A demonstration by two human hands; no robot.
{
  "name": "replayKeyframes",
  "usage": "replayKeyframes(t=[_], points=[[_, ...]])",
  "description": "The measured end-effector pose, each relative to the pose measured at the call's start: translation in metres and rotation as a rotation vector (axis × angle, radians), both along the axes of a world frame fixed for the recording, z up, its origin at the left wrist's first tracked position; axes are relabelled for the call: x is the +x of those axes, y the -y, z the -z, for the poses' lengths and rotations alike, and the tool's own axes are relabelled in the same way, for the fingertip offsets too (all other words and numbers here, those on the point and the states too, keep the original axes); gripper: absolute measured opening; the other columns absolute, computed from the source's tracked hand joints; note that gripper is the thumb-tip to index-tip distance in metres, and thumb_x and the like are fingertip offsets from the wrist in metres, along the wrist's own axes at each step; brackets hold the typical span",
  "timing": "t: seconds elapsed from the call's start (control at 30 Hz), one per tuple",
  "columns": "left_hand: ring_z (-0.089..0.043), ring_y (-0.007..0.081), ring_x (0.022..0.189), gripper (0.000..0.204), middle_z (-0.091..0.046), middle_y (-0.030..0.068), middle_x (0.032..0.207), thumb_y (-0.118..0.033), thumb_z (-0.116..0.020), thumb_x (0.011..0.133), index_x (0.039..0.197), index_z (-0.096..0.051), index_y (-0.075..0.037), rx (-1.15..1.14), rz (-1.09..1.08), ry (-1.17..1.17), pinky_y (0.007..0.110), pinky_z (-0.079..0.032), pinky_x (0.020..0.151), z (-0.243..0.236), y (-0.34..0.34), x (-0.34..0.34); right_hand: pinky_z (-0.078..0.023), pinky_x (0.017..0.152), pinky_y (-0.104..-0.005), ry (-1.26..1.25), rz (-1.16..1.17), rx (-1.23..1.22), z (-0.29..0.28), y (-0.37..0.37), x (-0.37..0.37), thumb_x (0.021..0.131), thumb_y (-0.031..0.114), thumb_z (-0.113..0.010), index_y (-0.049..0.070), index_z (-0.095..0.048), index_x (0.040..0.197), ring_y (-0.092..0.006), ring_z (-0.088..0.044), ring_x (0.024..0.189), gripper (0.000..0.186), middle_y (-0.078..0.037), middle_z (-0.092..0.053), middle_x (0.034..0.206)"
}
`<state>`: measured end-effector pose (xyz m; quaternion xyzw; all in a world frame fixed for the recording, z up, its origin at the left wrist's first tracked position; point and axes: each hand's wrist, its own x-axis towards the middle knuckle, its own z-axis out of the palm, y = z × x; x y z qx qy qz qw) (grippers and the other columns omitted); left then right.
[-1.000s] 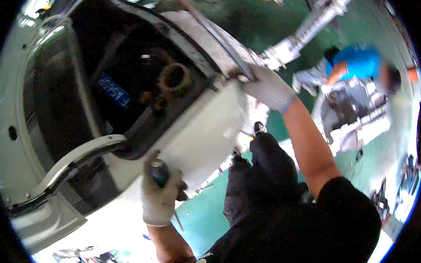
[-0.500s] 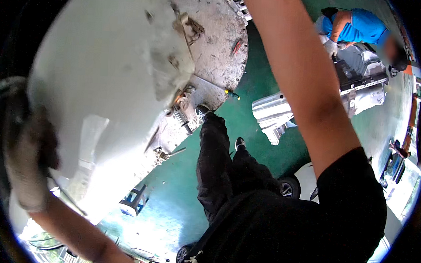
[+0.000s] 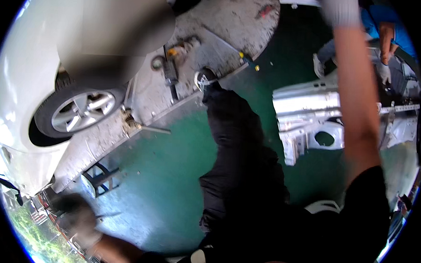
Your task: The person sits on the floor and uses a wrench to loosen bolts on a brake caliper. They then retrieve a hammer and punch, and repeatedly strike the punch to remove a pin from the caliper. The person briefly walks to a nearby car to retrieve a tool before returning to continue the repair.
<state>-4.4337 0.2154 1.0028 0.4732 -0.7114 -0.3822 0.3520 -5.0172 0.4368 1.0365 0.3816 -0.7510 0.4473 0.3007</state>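
Observation:
My left hand (image 3: 82,222), in a pale glove and smeared by motion, is low at the lower left, closed on a dark-handled tool (image 3: 71,205) with a thin shaft. My right hand (image 3: 340,10), also gloved, is raised at the top right edge; its fingers are cut off and blurred. To the left stands a white car body (image 3: 22,85) with an alloy wheel (image 3: 83,112), part of it smudged out. My shoe (image 3: 205,79) rests at the edge of a dirty metal platform (image 3: 243,27), beside scattered tools (image 3: 170,73) and a long yellow-handled tool (image 3: 244,57).
A co-worker in blue (image 3: 400,34) has a gloved hand at silver body panels (image 3: 305,107) on the right, partly behind my right arm. A small metal stand (image 3: 100,178) sits on the green floor (image 3: 167,162) below the platform.
The view has swung from the door opening to the wheel and platform edge. My right hand has risen from the car to the top edge; my left has moved low, away from the panel.

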Motion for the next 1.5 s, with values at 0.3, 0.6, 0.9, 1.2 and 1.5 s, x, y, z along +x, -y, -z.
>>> replayKeyframes(t=[0.3,0.6,0.9,1.2,1.5], points=[[-0.041,0.0137,0.063,0.036,-0.041,-0.0028,0.072,-0.037,-0.06,0.11,0.083,-0.045,-0.017,0.623,-0.783,-1.183,0.03,-0.039,0.059,0.177,-0.172,0.325,-0.036,0.035,-0.0369,1.73,0.438,0.066,0.31,-0.465,0.475,0.102,0.036,-0.062,0.013,-0.059,0.086,-0.0164,-0.049,0.041,0.028,0.0,-0.047,0.058],[-0.046,0.016,0.065,0.038,-0.046,-0.0005,0.075,-0.041,-0.059,0.111,0.092,-0.054,-0.009,0.299,-0.47,-1.817,0.035,-0.044,0.068,0.079,-0.158,0.633,-0.056,0.087,-0.0609,0.481,-0.576,2.084,0.491,-0.537,0.65,0.097,0.043,-0.06,0.01,-0.066,0.113,-0.0493,-0.07,0.099,0.038,-0.02,-0.073,0.106],[-0.059,0.0182,0.066,0.017,-0.059,0.0042,0.079,-0.024,-0.067,0.105,0.104,-0.058,-0.01,0.358,-1.077,-0.914,0.035,-0.05,0.06,0.097,-0.26,0.94,-0.058,0.071,-0.0497,1.068,-0.281,1.66,0.403,-0.143,0.894,0.096,0.039,-0.067,0.0,-0.072,0.109,-0.0353,-0.071,0.076,0.041,-0.016,-0.071,0.081],[-0.07,0.0317,0.097,0.058,-0.072,0.0235,0.108,-0.038,-0.072,0.091,0.134,-0.061,0.0,1.297,-1.065,0.07,0.043,-0.055,0.087,0.269,-0.392,1.139,-0.048,0.054,-0.0497,0.625,-0.655,2.096,0.435,0.183,1.159,0.097,0.025,-0.06,0.005,-0.07,0.089,-0.0312,-0.061,0.057,0.024,-0.012,-0.062,0.069],[-0.066,0.029,0.107,0.063,-0.067,0.0187,0.129,-0.037,-0.069,0.095,0.146,-0.057,-0.002,1.665,-1.762,-0.798,0.043,-0.055,0.091,0.265,-0.488,1.217,-0.035,0.043,-0.0426,0.946,-0.726,2.034,0.41,0.426,1.623,0.098,0.026,-0.059,0.014,-0.053,0.072,-0.024,-0.045,0.042,0.03,-0.004,-0.048,0.057]])
